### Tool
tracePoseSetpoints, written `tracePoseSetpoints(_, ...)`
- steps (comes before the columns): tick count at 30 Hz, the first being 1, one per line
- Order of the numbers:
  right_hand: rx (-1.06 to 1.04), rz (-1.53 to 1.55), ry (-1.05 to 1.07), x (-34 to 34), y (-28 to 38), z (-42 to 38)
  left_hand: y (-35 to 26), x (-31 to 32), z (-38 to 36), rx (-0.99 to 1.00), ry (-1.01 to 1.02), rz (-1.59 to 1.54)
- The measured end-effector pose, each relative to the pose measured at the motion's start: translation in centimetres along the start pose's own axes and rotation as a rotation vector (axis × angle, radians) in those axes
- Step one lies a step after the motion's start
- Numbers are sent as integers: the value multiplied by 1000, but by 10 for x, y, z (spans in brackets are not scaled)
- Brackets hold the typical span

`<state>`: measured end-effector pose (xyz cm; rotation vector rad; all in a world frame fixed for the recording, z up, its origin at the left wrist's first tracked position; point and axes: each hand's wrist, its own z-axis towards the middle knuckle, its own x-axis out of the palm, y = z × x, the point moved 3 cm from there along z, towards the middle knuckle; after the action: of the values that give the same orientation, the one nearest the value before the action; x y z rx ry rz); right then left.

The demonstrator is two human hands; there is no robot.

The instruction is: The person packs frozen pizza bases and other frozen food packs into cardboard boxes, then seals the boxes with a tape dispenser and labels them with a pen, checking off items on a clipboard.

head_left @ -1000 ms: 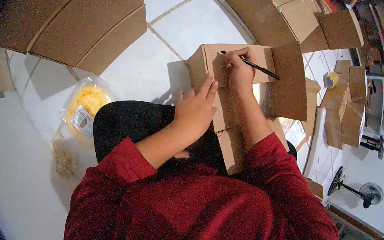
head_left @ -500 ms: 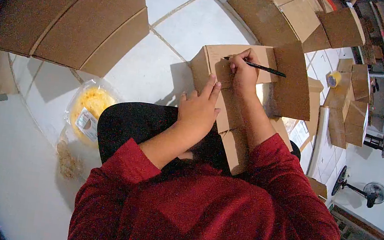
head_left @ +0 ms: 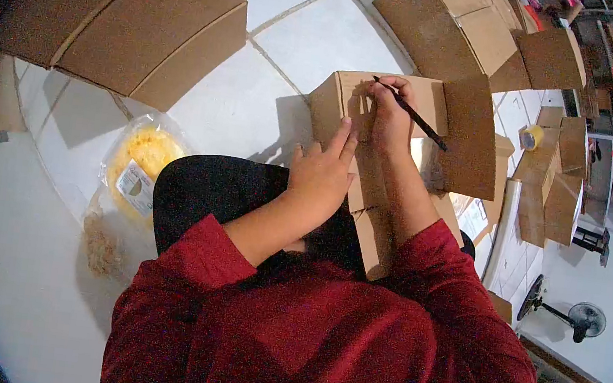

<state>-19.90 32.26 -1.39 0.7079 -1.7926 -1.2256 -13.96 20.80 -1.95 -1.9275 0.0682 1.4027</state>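
A brown cardboard box [head_left: 349, 93] rests across my lap with one flap [head_left: 470, 135] standing open to the right. My right hand [head_left: 391, 114] is shut on a black pen [head_left: 415, 117], its tip pressed to the box's top panel near the far edge. My left hand [head_left: 321, 174] lies flat on the near side of the box, fingers together and pointing away from me. Red sleeves cover both of my arms.
A large flattened cardboard sheet [head_left: 129, 16] lies on the tiled floor at upper left. More boxes [head_left: 464, 27] are piled at upper right, with a yellow tape roll [head_left: 531, 135] beside them. A bagged yellow item [head_left: 141, 164] sits left of my knee. A floor fan [head_left: 574, 316] stands at right.
The pen has tilted more upright and its tip has shifted slightly right along the box top. My left hand stays flat on the box.
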Motion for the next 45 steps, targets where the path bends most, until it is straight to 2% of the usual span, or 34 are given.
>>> tracePoseSetpoints(1, -33, -42, 16, 1, -2, 1, 1, 0, -1, 19, -55, -6)
tracePoseSetpoints(5, 0, 35, -3, 4, 1, -4, 1, -1, -1, 7, -58, 10)
tracePoseSetpoints(13, 116, -343, -30, 9, -4, -16, 1, -1, -1, 0, 10, -19)
tracePoseSetpoints(20, 63, -310, -8, 10, -6, -16, 1, 0, -1, -16, -1, -53)
tracePoseSetpoints(22, -17, -423, 25, 7, -7, -12, 1, 1, -1, -17, -6, -48)
tracePoseSetpoints(26, -1, -446, 26, 4, -11, -11, 1, 2, -1, -15, -11, -67)
tracePoseSetpoints(29, 88, -336, -32, 1, -16, -11, 1, 0, -2, -12, -26, -74)
tracePoseSetpoints(35, -27, -441, 75, 7, -8, -12, 1, 3, -1, -22, 14, -67)
tracePoseSetpoints(37, 22, -374, 28, 4, -11, -12, 0, 4, -1, -22, -113, -51)
tracePoseSetpoints(40, -10, -392, 33, -2, -17, -7, -2, 8, 3, -78, -93, -61)
tracePoseSetpoints(41, -18, -366, 37, -3, -20, -6, 0, 18, 6, -81, -225, -138)
tracePoseSetpoints(43, -80, -463, 42, -3, -20, -1, -1, 14, 6, -48, -107, -85)
tracePoseSetpoints(45, -64, -451, 49, -3, -17, -5, -1, 14, 7, -78, -125, -94)
